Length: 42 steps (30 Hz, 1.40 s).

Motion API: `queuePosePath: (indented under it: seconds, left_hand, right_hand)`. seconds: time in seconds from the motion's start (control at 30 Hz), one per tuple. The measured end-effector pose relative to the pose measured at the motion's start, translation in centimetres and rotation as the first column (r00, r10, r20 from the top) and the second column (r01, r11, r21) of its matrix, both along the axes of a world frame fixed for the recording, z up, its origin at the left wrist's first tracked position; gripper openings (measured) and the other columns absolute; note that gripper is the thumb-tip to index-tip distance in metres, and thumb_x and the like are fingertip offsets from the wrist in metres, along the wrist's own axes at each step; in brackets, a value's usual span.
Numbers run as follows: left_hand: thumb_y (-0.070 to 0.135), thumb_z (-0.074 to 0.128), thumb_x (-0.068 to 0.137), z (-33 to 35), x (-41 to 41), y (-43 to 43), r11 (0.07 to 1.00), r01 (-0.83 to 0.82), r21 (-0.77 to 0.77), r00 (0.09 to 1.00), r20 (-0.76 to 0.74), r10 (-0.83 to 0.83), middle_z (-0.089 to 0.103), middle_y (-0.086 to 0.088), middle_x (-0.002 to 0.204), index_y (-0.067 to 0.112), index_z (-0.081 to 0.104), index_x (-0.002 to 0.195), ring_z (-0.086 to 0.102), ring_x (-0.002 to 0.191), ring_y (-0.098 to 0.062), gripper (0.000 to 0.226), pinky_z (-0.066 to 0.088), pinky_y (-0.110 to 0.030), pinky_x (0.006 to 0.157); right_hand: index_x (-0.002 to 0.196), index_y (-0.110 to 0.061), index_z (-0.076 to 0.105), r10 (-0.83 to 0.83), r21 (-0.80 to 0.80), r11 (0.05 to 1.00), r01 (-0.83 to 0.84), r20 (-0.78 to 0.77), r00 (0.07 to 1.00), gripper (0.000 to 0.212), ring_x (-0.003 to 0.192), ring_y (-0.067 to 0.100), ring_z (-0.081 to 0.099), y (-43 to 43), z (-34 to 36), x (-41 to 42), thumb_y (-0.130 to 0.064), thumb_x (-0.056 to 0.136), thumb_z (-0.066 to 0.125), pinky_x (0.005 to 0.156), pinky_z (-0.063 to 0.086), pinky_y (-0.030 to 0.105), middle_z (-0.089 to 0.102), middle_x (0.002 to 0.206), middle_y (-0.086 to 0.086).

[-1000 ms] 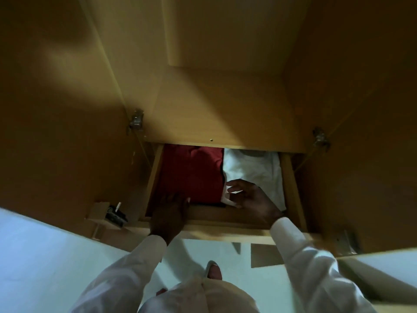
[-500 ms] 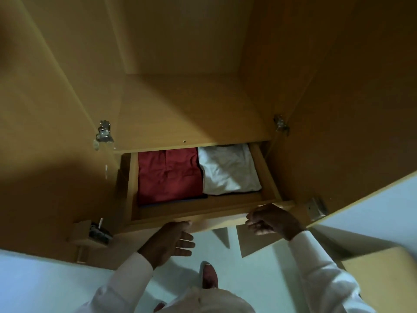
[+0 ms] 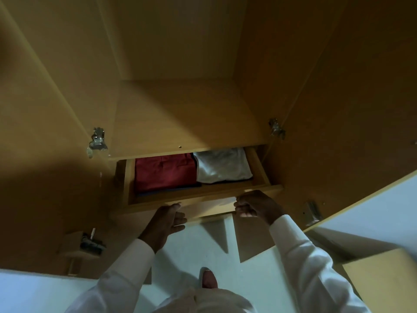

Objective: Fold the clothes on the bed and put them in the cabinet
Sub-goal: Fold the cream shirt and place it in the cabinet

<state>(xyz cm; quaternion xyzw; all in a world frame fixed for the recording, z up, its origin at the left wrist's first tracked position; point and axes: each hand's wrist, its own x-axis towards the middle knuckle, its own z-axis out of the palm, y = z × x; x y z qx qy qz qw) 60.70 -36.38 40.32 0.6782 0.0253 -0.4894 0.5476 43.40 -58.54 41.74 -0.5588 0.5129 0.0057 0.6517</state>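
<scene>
A folded red garment [image 3: 165,172] is laid in the left half of the partly open drawer [image 3: 259,175], with a folded white garment [image 3: 222,167] just beside it on the right. The left hand [image 3: 163,222] is held at the drawer's front, fingers relaxed, nothing grasped. The right hand [image 3: 257,205] is set there too, fingers curled; whether the front is gripped cannot be told. The drawer is housed in the wooden cabinet [image 3: 180,114].

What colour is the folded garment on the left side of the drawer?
Dark red; the garment shows best in the head view, beside a white one.
</scene>
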Motion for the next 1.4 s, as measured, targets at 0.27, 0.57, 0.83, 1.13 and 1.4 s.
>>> queuePosePath:
  seconds: [0.27, 0.57, 0.83, 1.13, 1.4]
  left_hand:
    - [0.015, 0.043, 0.103, 0.3, 3.7, -3.5, 0.952, -0.292, -0.092, 0.955, 0.028, 0.295, 0.056, -0.019, 0.115, 0.006, 0.05, 0.121, 0.059, 0.104, -0.034, 0.022, 0.048, -0.047, 0.096]
    - [0.007, 0.042, 0.101, 0.1, 7.6, -8.1, 0.864, -0.461, -0.2, 0.887, -0.069, 0.457, 0.057, -0.021, 0.114, -0.002, 0.057, 0.094, 0.061, 0.098, -0.034, 0.019, 0.052, -0.042, 0.085]
    - [0.012, 0.041, 0.102, 0.4, 10.6, -11.1, 0.847, -0.492, -0.204, 0.871, -0.091, 0.484, 0.054, -0.02, 0.129, -0.004, 0.046, 0.135, 0.052, 0.124, -0.037, 0.036, 0.047, -0.046, 0.094]
    - [0.017, 0.038, 0.103, -0.1, 11.1, -11.7, 0.916, -0.366, -0.166, 0.93, -0.039, 0.365, 0.056, -0.009, 0.113, 0.011, 0.043, 0.135, 0.05, 0.125, -0.032, 0.033, 0.043, -0.052, 0.105]
    - [0.017, 0.052, 0.098, -0.3, 2.4, -9.4, 0.99, 0.126, -0.06, 0.98, 0.165, -0.115, 0.066, -0.014, 0.117, 0.01, 0.057, 0.119, 0.067, 0.09, -0.023, 0.023, 0.057, -0.036, 0.076]
  right_hand:
    - [0.093, -0.004, 0.064, 0.007, 0.018, 1.0, -0.006, -0.021, 1.0, 0.007, 0.084, 0.02, 0.069, -3.9, 0.0, 5.7, -0.007, 0.095, 0.058, 0.067, 0.059, 0.032, 0.071, 0.092, 0.011]
    - [0.089, -0.003, 0.063, -0.049, 0.047, 0.998, 0.046, 0.072, 0.996, 0.012, 0.09, 0.026, 0.065, -7.4, -0.4, 10.1, 0.004, 0.09, 0.053, 0.069, 0.056, 0.035, 0.064, 0.112, 0.019]
    - [0.106, -0.003, 0.057, -0.178, 0.252, 0.961, 0.114, 0.25, 0.952, 0.023, 0.113, 0.032, 0.057, -8.2, -0.1, 13.7, 0.009, 0.091, 0.044, 0.082, 0.054, 0.043, 0.051, 0.131, 0.017]
    - [0.112, -0.001, 0.055, -0.227, 0.203, 0.962, 0.182, 0.223, 0.948, 0.017, 0.104, 0.027, 0.062, -6.2, 1.0, 13.5, -0.001, 0.096, 0.05, 0.076, 0.057, 0.038, 0.054, 0.115, 0.013]
    - [0.123, -0.012, 0.064, 0.033, 0.08, 0.995, -0.062, 0.321, 0.947, 0.029, 0.108, 0.025, 0.068, 1.7, 4.6, -1.5, -0.009, 0.094, 0.061, 0.093, 0.055, 0.041, 0.07, 0.118, 0.009]
